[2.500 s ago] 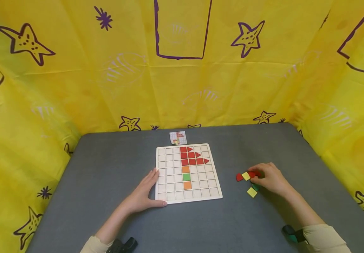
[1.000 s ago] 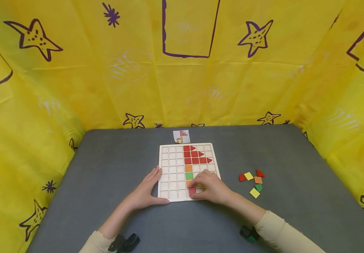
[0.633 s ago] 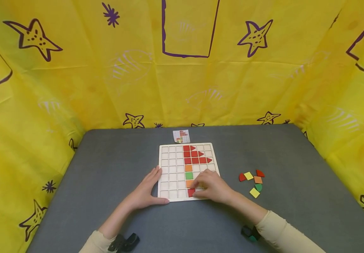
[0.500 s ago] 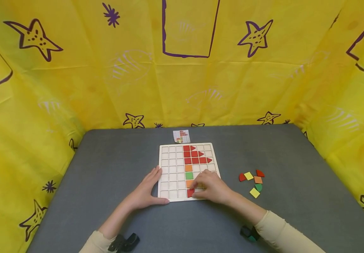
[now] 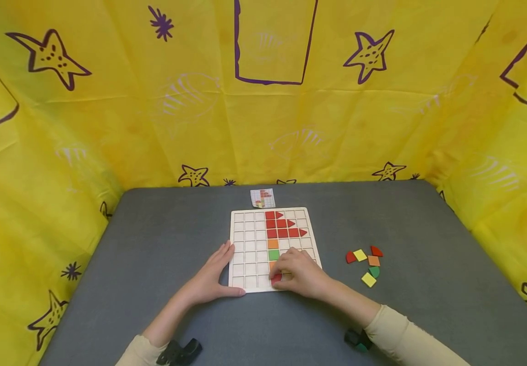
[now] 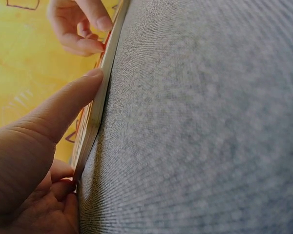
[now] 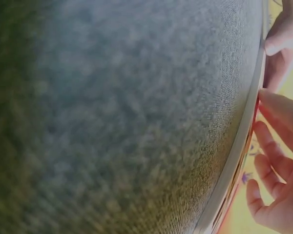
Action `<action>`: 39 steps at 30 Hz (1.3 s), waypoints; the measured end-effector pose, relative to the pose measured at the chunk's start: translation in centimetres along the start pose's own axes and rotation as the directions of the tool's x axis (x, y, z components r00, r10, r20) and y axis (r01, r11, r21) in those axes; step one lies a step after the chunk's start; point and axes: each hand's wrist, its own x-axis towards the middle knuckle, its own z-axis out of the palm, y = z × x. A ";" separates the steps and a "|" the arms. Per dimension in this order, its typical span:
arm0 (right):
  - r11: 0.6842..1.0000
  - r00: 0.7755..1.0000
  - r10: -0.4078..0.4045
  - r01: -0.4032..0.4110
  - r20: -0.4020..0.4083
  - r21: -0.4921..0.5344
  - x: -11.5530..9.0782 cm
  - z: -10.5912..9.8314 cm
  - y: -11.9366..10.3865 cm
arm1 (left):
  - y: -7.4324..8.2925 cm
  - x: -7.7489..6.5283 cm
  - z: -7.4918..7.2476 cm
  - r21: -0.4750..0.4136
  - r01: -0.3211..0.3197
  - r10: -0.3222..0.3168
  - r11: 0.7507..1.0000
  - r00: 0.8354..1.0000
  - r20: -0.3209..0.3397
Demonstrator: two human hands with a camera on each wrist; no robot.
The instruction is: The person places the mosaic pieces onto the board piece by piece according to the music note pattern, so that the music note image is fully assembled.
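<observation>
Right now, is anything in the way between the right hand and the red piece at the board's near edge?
Nothing visible is: the right hand touches the red piece on the board. The loose pieces lie off to the right.

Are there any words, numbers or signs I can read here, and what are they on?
None can be read.
Small white paper card with a coloured grid picture: any tiny writing is too small to read.
Square pale wooden grid board: no writing shows.
Yellow cloth with purple drawings: pictures like starfish, no letters.
</observation>
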 end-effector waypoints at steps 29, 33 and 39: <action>0.928 0.949 0.301 -0.268 -0.097 0.261 -4.7 -4.0 4.9 | 0.3 0.4 0.0 -0.002 -0.002 0.002 1.000 1.000 0.003; 0.910 0.912 0.378 -0.335 -0.156 0.245 -6.7 -5.1 6.2 | 0.3 0.2 0.0 -0.001 0.000 0.000 1.000 1.000 0.004; 0.887 0.866 0.455 -0.418 -0.210 0.196 -9.4 -6.3 7.8 | 0.0 0.1 0.0 0.004 0.000 0.000 1.000 1.000 0.006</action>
